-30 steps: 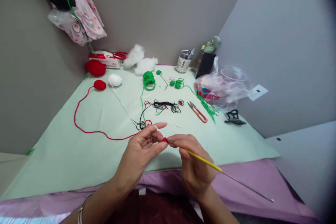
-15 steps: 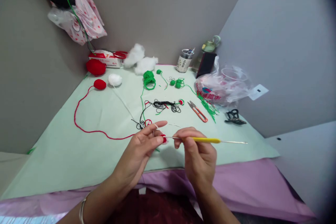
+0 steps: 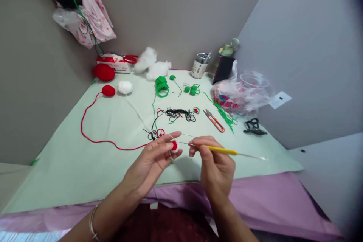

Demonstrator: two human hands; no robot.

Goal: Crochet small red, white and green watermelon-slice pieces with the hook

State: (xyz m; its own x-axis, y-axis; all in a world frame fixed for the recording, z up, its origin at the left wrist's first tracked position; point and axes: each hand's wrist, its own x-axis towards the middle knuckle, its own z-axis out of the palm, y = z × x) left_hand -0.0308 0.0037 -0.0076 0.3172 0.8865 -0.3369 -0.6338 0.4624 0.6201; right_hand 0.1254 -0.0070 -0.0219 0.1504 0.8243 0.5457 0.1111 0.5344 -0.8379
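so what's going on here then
A person sits at a table with a small red and white piece pinched in the left hand. The right hand holds a yellow-handled hook, its thin end at the piece's edge; whether it is through a stitch is too small to tell. Red and white strands lead toward the left hand from a red ball and a white ball. The snips lie beyond the right hand, unheld.

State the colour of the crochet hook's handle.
The handle is yellow, seen best in the head view.
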